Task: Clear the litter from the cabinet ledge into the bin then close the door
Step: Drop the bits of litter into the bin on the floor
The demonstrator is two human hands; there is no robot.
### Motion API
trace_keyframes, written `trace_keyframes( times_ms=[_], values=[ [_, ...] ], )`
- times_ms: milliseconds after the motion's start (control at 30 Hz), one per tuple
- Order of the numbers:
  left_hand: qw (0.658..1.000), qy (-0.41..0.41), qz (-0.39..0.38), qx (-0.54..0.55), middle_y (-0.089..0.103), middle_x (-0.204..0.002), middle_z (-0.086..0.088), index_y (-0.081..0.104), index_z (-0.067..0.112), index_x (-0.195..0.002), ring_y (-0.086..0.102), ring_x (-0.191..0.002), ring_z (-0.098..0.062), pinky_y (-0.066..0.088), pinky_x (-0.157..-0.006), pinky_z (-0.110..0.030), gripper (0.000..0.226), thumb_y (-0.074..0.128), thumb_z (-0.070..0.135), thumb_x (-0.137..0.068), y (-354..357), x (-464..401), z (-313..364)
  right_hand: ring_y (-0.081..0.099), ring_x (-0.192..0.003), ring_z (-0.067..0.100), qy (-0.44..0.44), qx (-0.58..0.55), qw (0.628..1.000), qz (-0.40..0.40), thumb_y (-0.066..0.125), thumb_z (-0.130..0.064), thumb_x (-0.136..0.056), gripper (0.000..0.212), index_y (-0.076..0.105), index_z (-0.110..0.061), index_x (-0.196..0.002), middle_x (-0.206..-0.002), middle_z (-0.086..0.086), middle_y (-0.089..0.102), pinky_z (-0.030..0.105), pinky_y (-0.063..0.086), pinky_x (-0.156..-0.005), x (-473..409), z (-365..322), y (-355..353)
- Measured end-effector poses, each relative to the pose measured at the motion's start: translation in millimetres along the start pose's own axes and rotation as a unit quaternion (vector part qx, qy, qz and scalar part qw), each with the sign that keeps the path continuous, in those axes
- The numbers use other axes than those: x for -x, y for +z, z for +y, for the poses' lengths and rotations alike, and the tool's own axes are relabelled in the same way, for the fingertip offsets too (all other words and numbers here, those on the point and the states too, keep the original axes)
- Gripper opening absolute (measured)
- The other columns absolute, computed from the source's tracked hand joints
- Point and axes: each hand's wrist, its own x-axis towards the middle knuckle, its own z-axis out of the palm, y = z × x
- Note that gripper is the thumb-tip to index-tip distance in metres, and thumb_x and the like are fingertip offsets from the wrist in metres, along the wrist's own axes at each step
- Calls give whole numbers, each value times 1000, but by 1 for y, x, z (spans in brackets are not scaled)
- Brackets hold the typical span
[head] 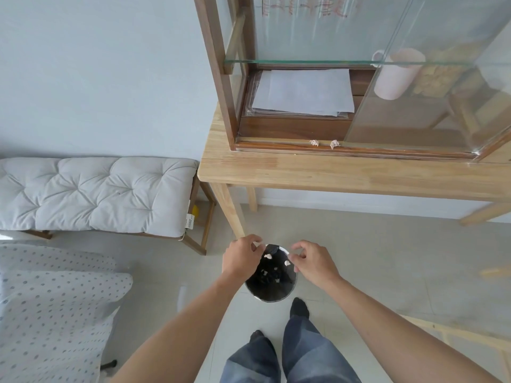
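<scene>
A small round bin (pixel 272 293) with a black liner stands on the floor in front of me, with several crumpled paper scraps inside. My left hand (pixel 242 258) and my right hand (pixel 313 262) hover over its rim with fingers apart; two scraps (pixel 277 259) are in the air just below them. Two more crumpled litter pieces (pixel 314 142) (pixel 334 144) lie on the cabinet ledge (pixel 276 143). The glass sliding door (pixel 431 87) is slid to the right, leaving the cabinet's left half uncovered.
The cabinet sits on a light wooden table (pixel 331 172). Inside are stacked papers (pixel 302 92) and a pink cup (pixel 392 76). A cushioned bench (pixel 94 194) stands left, a dotted cushion (pixel 55 305) at lower left. My feet are just behind the bin.
</scene>
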Motion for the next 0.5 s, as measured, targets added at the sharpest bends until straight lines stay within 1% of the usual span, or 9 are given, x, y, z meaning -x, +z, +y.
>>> trace_keyframes(
  times_ms=[33,100,167,300,433,500],
  values=[
    [1000,-5,0,1,74,-101,5,75,33,-120,68,-89,-17,59,-77,-32,23,66,41,-101,1,-1,-1,72,-69,2,2,0,1000,0,69,-34,-100,26,74,-27,-124,-70,-8,80,34,60,-79,-2,2,-2],
    [1000,-16,-3,5,75,-104,4,75,32,-121,69,-90,-17,61,-79,-33,24,67,41,-100,1,-3,-4,74,-76,7,5,3,1000,3,69,-36,-100,27,74,-28,-126,-70,-8,80,37,61,-85,-5,6,-6],
    [1000,-23,-7,8,77,-108,3,75,29,-122,71,-93,-18,63,-83,-35,24,68,39,-100,1,-4,-7,74,-77,8,8,2,1000,10,70,-36,-100,29,74,-27,-127,-69,-7,80,38,61,-87,-8,9,-10],
    [1000,-21,-9,14,77,-114,0,75,26,-124,73,-99,-21,64,-87,-38,24,69,35,-102,-1,-4,-8,75,-79,7,4,-11,1000,28,70,-40,-100,30,74,-27,-127,-68,-6,79,37,61,-86,-9,8,-18],
    [1000,-11,-7,24,78,-110,-3,73,25,-126,74,-96,-22,65,-89,-41,25,68,33,-103,-6,-4,-4,75,-82,6,-4,-25,999,45,71,-43,-100,32,74,-26,-128,-70,-4,80,35,58,-88,-7,3,-24],
    [1000,-2,0,30,79,-106,-2,73,25,-126,75,-93,-21,65,-88,-41,26,67,35,-103,-10,-4,-1,74,-80,5,-8,-32,998,55,72,-42,-100,32,75,-26,-127,-70,-4,80,34,57,-85,-5,1,-26]
  ],
)
